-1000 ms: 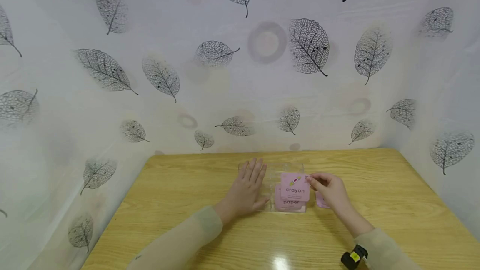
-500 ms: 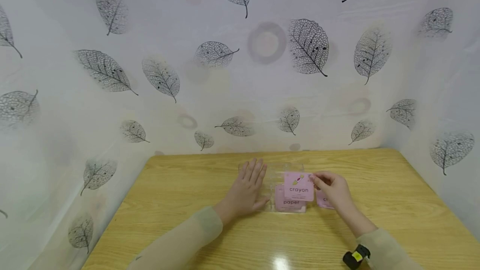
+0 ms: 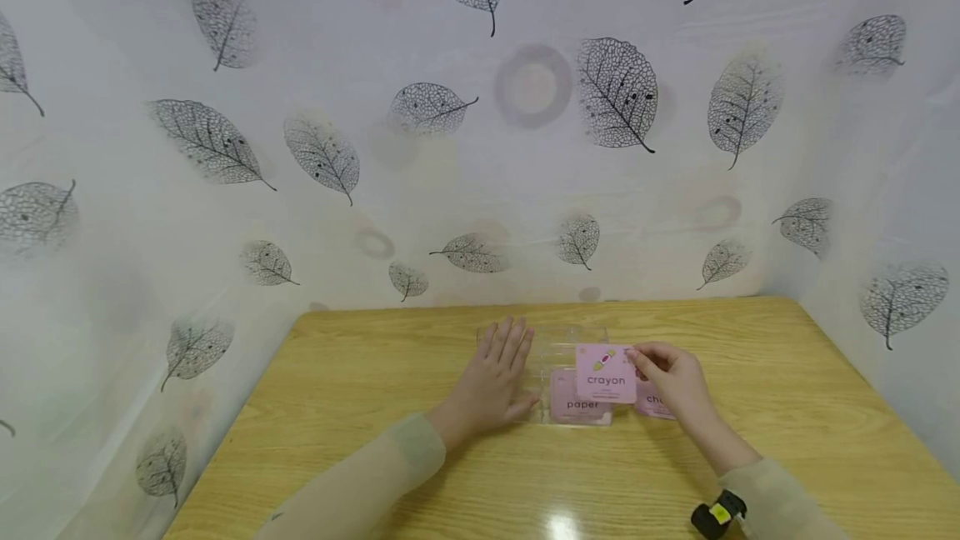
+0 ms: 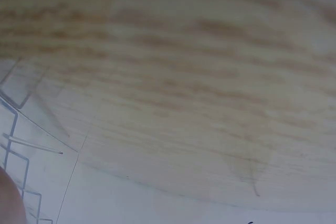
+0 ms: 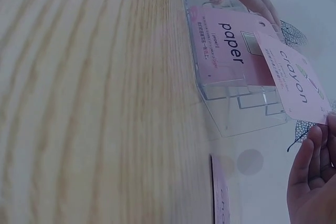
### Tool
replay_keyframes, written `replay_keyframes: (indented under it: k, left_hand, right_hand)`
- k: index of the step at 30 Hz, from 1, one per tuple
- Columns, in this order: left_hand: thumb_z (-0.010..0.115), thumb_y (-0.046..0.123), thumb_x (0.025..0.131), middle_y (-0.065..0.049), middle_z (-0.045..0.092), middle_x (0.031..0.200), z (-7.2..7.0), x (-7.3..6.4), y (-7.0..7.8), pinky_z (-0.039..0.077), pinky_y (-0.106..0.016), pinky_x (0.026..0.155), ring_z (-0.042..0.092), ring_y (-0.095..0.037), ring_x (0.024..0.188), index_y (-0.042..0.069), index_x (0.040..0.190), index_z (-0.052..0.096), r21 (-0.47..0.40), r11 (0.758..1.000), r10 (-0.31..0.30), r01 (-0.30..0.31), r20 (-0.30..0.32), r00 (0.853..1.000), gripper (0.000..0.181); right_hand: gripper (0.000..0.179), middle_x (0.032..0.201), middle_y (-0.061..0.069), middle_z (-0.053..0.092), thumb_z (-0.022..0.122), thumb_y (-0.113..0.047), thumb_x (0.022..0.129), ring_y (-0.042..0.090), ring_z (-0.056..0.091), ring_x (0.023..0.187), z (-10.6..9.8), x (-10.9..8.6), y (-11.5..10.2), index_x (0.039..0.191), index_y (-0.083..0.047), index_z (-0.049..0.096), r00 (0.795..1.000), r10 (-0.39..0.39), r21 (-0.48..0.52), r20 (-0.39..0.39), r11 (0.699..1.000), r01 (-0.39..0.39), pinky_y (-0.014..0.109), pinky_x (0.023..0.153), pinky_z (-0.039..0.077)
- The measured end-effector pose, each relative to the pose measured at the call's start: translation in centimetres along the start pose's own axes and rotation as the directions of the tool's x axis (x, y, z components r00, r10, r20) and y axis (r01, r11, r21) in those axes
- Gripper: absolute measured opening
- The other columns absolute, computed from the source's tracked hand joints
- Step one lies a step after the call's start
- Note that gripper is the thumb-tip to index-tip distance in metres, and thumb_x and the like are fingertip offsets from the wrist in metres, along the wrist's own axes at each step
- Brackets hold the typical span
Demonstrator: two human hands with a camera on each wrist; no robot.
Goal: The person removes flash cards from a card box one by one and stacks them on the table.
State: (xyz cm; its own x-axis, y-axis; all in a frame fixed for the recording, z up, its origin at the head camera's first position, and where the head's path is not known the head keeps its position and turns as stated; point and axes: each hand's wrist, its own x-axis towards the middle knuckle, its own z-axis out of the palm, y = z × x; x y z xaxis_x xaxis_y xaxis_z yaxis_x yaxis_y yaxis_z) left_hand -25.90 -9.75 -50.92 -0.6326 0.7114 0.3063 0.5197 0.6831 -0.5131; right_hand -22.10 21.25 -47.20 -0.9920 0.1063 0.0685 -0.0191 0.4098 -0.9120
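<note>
My right hand (image 3: 675, 382) pinches a pink card (image 3: 605, 375) printed "crayon" by its upper right corner, between thumb and fingers. The card is raised in front of a clear plastic holder (image 3: 557, 350) with stepped slots. A second pink card (image 5: 226, 45), printed "paper", stands in the holder's front slot, partly covered by the crayon card. My left hand (image 3: 495, 377) lies flat over the left part of the holder, fingers straight. Just right of the holder, a pink card (image 3: 654, 400) starting with "ch" lies on the table, partly hidden behind my right hand.
The wooden table (image 3: 360, 407) runs back to a pale curtain (image 3: 450, 182) printed with leaf shapes, which also closes off both sides. A black band (image 3: 717, 515) with a yellow patch is on the right wrist.
My right hand has drawn the crayon card a little to the right, uncovering more of the paper card. My left hand has stayed in place on the holder.
</note>
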Motion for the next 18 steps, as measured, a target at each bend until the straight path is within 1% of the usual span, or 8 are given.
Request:
replay_keyframes:
  k: [2, 8, 10, 13, 18]
  left_hand:
    - [0.039, 0.075, 0.101, -0.022, 0.033, 0.172, 0.0, 0.0, 0.0, 0.031, -0.050, 0.132, 0.034, -0.039, 0.160, -0.001, 0.166, 0.026, 0.006, 1.000, 0.000, 0.000, -0.001, 1.000, 0.101]
    - [0.038, 0.076, 0.101, -0.021, 0.033, 0.172, 0.1, 0.0, 0.0, 0.028, -0.050, 0.133, 0.031, -0.039, 0.161, -0.001, 0.167, 0.024, 0.004, 1.000, -0.006, 0.006, -0.003, 1.000, 0.102]
    - [0.036, 0.076, 0.101, -0.021, 0.033, 0.172, 0.0, 0.0, 0.0, 0.027, -0.050, 0.134, 0.031, -0.039, 0.161, -0.001, 0.167, 0.022, -0.002, 1.000, -0.007, 0.007, 0.002, 1.000, 0.103]
    - [0.037, 0.076, 0.101, -0.021, 0.033, 0.172, 0.0, 0.0, 0.0, 0.029, -0.050, 0.133, 0.034, -0.039, 0.160, -0.001, 0.167, 0.022, 0.000, 1.000, -0.003, 0.003, 0.007, 1.000, 0.103]
    - [0.038, 0.075, 0.101, -0.022, 0.028, 0.174, -0.2, 0.0, 0.0, 0.027, -0.051, 0.134, 0.033, -0.039, 0.160, -0.001, 0.167, 0.023, -0.005, 1.000, -0.005, 0.005, 0.018, 1.000, 0.102]
  right_hand:
    - [0.030, 0.086, -0.004, 0.073, 0.069, -0.015, 0.104, -0.001, 0.062, 0.075, -0.1, -0.1, 0.0, 0.119, 0.011, 0.072, 1.000, 0.009, 0.000, 0.000, 1.000, -0.009, 0.019, 0.070, 0.059]
    - [0.033, 0.089, -0.005, 0.073, 0.068, -0.017, 0.105, -0.001, 0.062, 0.078, -0.5, -0.2, 0.3, 0.123, 0.011, 0.070, 1.000, 0.027, 0.021, 0.003, 0.999, -0.027, 0.018, 0.072, 0.060]
    - [0.034, 0.087, -0.008, 0.071, 0.068, -0.018, 0.105, -0.001, 0.062, 0.077, -0.7, -0.2, 0.5, 0.123, 0.011, 0.070, 1.000, 0.024, 0.031, 0.001, 0.999, -0.024, 0.019, 0.071, 0.059]
    - [0.035, 0.083, -0.012, 0.069, 0.068, -0.018, 0.105, -0.001, 0.061, 0.076, -0.9, -0.1, 0.7, 0.122, 0.012, 0.070, 1.000, 0.014, 0.038, -0.006, 0.999, -0.014, 0.018, 0.068, 0.058]
    - [0.036, 0.081, -0.013, 0.069, 0.067, -0.019, 0.106, 0.000, 0.060, 0.074, -1.2, -0.1, 0.8, 0.123, 0.012, 0.070, 1.000, 0.015, 0.011, -0.027, 1.000, -0.015, 0.017, 0.065, 0.055]
